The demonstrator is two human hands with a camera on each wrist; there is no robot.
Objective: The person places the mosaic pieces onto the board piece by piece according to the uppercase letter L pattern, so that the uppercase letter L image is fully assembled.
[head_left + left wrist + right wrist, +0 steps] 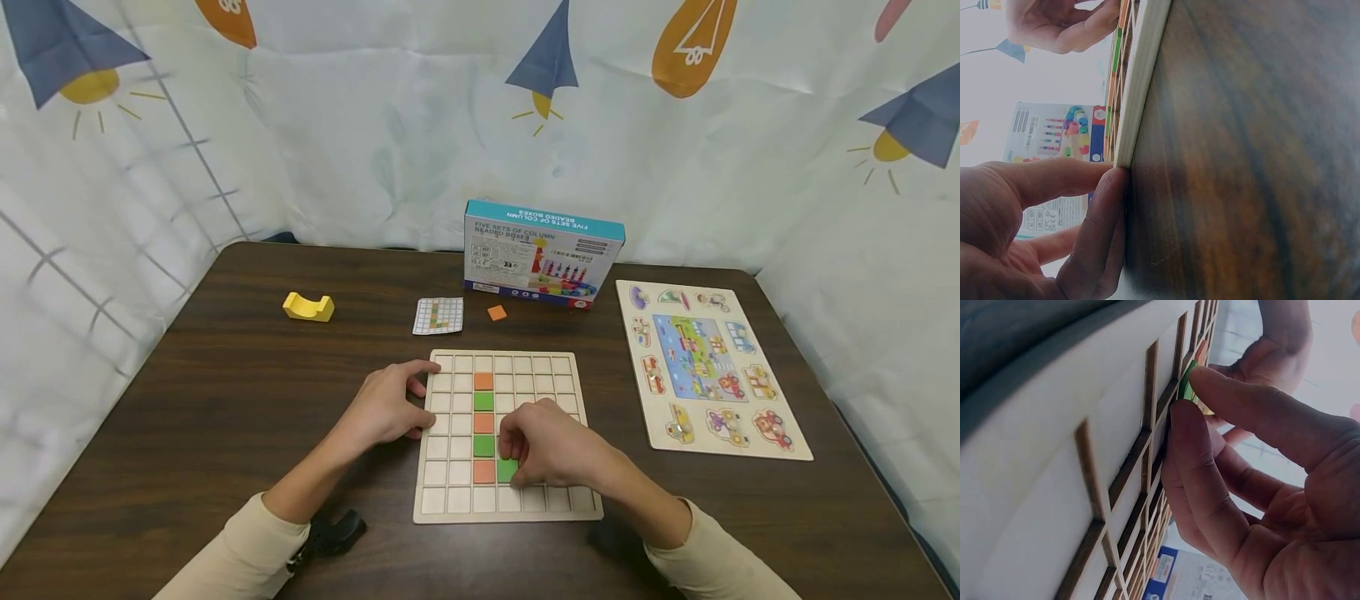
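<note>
A pale wooden grid board [510, 510] lies flat in front of me. One column of it holds alternating orange tiles [483, 472] and green tiles [483, 446]. My left hand [386, 406] steadies the board's left edge; its thumb and index finger are spread along that side. In the left wrist view, fingertips [1110, 187] touch the board's rim. My right hand [558, 446] pinches a green tile [507, 471] between thumb and index finger, over the square right of the lowest orange tile. In the right wrist view this green tile [1187, 381] stands tilted against the grid.
Behind the board are a small pattern card [438, 316], a loose orange tile [497, 312] and a beaded-box carton [536, 258]. A yellow curved block [308, 307] sits at the back left. To the right lies a wooden picture puzzle [716, 371].
</note>
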